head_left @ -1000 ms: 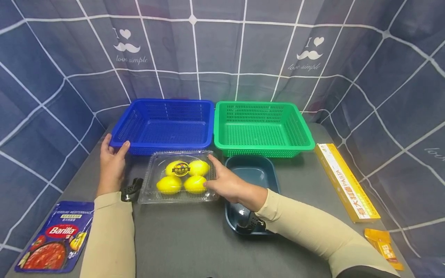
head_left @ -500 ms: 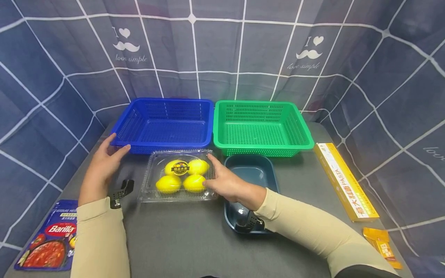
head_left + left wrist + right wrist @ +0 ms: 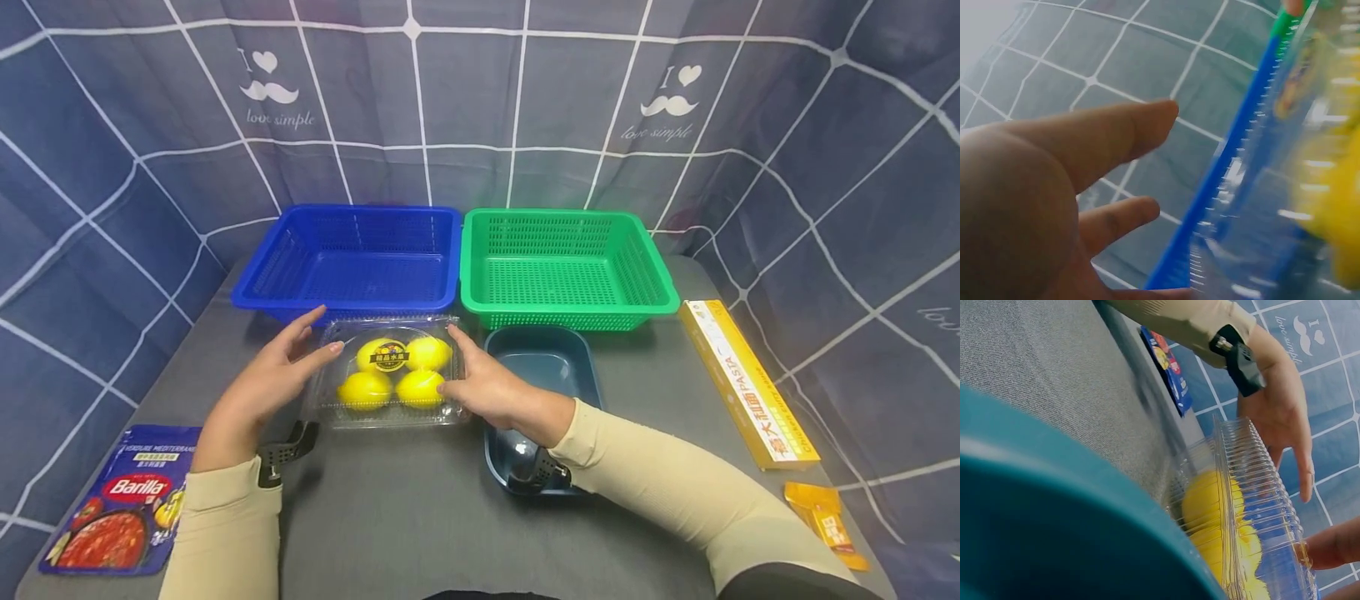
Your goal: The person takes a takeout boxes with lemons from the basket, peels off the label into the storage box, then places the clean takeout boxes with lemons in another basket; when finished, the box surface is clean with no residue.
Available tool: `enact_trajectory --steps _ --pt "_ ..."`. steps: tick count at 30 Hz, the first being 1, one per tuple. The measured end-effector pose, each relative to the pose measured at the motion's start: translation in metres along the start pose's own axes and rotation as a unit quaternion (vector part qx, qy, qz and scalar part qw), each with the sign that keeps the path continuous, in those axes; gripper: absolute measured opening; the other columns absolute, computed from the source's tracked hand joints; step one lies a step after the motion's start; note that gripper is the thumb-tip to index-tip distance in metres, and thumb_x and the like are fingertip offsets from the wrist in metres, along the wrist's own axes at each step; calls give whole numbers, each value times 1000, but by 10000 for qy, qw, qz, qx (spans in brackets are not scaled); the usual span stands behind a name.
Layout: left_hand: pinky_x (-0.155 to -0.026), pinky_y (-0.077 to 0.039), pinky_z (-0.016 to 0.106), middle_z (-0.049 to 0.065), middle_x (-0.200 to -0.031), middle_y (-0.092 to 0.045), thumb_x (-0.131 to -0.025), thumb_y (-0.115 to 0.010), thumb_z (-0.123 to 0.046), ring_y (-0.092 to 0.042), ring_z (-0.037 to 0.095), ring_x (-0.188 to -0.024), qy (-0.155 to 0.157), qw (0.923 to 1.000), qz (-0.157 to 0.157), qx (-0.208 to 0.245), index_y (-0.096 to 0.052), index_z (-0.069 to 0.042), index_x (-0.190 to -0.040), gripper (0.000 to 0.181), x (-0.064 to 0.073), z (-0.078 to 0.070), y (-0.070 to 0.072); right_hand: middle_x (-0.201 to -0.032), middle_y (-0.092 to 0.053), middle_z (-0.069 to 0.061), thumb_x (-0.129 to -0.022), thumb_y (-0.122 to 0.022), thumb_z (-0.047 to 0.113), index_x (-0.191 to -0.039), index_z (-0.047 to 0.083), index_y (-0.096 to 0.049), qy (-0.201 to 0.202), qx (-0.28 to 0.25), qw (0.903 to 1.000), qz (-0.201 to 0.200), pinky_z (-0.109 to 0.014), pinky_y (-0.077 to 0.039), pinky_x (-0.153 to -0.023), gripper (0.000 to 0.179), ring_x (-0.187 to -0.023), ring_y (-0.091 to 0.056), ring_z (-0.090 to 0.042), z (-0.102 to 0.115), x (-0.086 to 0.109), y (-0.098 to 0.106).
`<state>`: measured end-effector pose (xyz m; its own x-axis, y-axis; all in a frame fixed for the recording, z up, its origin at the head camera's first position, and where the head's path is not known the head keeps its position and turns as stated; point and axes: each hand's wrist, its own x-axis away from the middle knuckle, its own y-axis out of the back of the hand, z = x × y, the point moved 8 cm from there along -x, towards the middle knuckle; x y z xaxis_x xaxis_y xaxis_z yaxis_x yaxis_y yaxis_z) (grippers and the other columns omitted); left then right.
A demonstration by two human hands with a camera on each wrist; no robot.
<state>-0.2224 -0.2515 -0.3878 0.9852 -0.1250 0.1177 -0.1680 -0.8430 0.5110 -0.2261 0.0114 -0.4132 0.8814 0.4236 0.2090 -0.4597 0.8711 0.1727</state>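
Observation:
A clear plastic fruit box with a label on its lid holds several lemons in the head view. My right hand touches the box's right side, thumb and forefinger spread along it. At the left side, my left hand has its fingers extended, thumb and forefinger apart over the box's edge. In the left wrist view a gap shows between that forefinger and the clear lid; contact by the lower fingers is unclear. The right wrist view shows the box side-on, with the left hand beyond.
Behind the box stand a blue basket and a green basket. A dark teal tub sits under my right wrist. A Barilla pouch lies left; a pasta box and small orange packet lie right.
My left hand has left the blue basket's front left corner and moved right to the fruit box's left edge. My right hand stays at the box's right side.

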Motion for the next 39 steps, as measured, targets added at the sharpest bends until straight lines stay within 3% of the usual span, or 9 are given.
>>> enact_trajectory --steps 3,6,11,15,22,26,28,34,39 --pt "-112 -23 78 27 -171 -10 -105 -66 -40 -16 61 -149 -206 9991 246 -287 -13 -22 -171 88 2 4 -9 -173 -14 -17 -93 -65 -14 -170 12 -13 39 -53 10000 7 -49 -31 -120 97 -153 -23 -34 2 -1 1" --pt "-111 -22 79 20 -173 -10 -103 -71 -35 -16 63 -147 -469 9982 249 -271 -14 -23 -171 89 6 11 -15 -173 -13 -18 -93 -65 -14 -170 11 -13 28 -48 10000 29 -50 -31 -120 96 -153 -23 -35 1 -1 0" --pt "-120 -11 70 8 -175 -5 -98 -79 -34 -6 47 -156 -382 9986 107 340 -15 -34 -171 97 9 30 -21 -173 -14 -17 -93 -66 -13 -170 13 -14 -54 -9 10000 9 -51 -39 -115 96 -150 -28 -36 1 -1 1" --pt "-124 -4 60 6 -175 -4 -95 -82 -31 -1 34 -158 -396 9961 -92 787 -14 -35 -171 102 6 37 -23 -173 -15 -17 -93 -66 -13 -170 14 -15 -76 -19 10000 -14 -50 -40 -114 96 -149 -29 -36 0 -1 2" --pt "-122 -2 64 0 -175 -11 -92 -84 -16 0 30 -158 -616 9899 -98 1274 -22 -28 -170 100 4 38 -29 -173 -15 -16 -93 -67 -12 -170 14 -15 -70 106 9999 -1 -48 -27 -122 97 -154 -21 -32 0 -1 1" --pt "-122 -1 64 3 -175 -11 -90 -84 -7 0 30 -158 -658 9863 -87 1512 -23 -23 -170 102 3 39 -31 -172 -17 -18 -92 -68 -12 -170 14 -16 -55 76 10000 -20 -50 -44 -111 97 -143 -39 -39 0 0 1" --pt "-123 -4 63 8 -175 -11 -89 -83 -2 -2 32 -158 -673 9829 -68 1714 -22 -19 -170 103 1 39 -33 -171 -20 -18 -91 -70 -12 -170 13 -18 -22 187 9998 -78 -50 -46 -109 97 -140 -41 -38 1 0 2" --pt "-122 -19 59 17 -173 -12 -89 -79 6 -12 35 -157 -622 9751 6 2129 -19 -16 -170 103 -1 41 -36 -169 -26 -19 -90 -76 -3 -167 7 -26 209 1146 9928 -261 -48 -22 -124 91 -153 -25 -33 11 3 7" --pt "-122 -18 61 17 -173 -11 -89 -80 3 -11 36 -157 -552 9758 -1 2114 -19 -19 -170 104 0 41 -34 -169 -23 -23 -92 -78 7 -164 5 -34 402 1737 9831 -411 -53 -14 -125 84 -156 -16 -36 24 4 14"
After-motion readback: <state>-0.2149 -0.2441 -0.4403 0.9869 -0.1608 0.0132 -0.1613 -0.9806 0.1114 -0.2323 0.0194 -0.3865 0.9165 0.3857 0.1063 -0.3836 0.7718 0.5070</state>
